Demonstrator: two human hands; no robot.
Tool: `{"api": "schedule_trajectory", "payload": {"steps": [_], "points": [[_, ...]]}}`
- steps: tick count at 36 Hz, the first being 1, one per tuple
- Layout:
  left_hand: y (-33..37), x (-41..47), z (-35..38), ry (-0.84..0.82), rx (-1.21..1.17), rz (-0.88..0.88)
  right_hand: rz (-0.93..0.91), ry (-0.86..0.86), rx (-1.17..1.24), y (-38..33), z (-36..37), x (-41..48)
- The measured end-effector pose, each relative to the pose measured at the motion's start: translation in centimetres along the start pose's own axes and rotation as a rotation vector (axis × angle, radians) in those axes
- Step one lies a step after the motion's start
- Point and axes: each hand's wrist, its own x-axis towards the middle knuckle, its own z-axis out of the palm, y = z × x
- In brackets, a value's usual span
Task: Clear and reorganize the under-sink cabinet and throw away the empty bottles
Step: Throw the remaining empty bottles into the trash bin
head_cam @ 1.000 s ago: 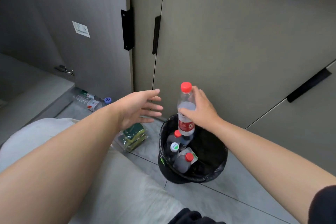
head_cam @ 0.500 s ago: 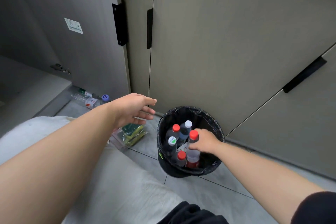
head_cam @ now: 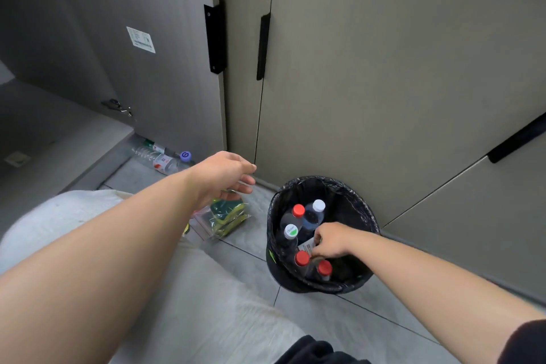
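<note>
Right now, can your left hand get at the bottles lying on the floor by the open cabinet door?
Probably yes. The left hand is empty and hovers just right of the bottles. Nothing visible lies between them, and the bag of sponges sits aside.

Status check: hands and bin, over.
Left hand open near sponge bag. Right hand in bin among capped bottles, grip unclear. Two loose bottles lie by cabinet door.
</note>
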Motion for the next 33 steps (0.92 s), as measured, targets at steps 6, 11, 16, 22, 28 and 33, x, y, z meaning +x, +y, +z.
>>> {"api": "schedule_trajectory", "payload": {"steps": [6,11,16,22,28,33], "points": [[-0.1,0.1,-4.6,0.082,0.274,-0.005,-0.282,0.328,0.13,-6.2,-7.2,-1.1],[-0.3,-0.5,-12.6,0.171,0.591,-0.042,-0.556,0.383,0.236,-14.4,-11.6,-0.8],[-4.8,-0.9,-19.7,0.451,0.873,-0.026,-0.686,0.355,0.156,-22.8,-13.8,2.6],[-13.2,1.1,-23.8,0.532,0.802,-0.074,-0.648,0.242,0.011,-31.9,-14.1,9.7],[-21.2,5.1,-24.8,0.449,0.459,-0.102,-0.541,0.116,-0.149,-38.9,-11.7,17.9],[-26.6,8.1,-24.2,0.442,0.078,-0.153,-0.413,0.073,-0.106,-42.6,-9.0,24.2]]}}
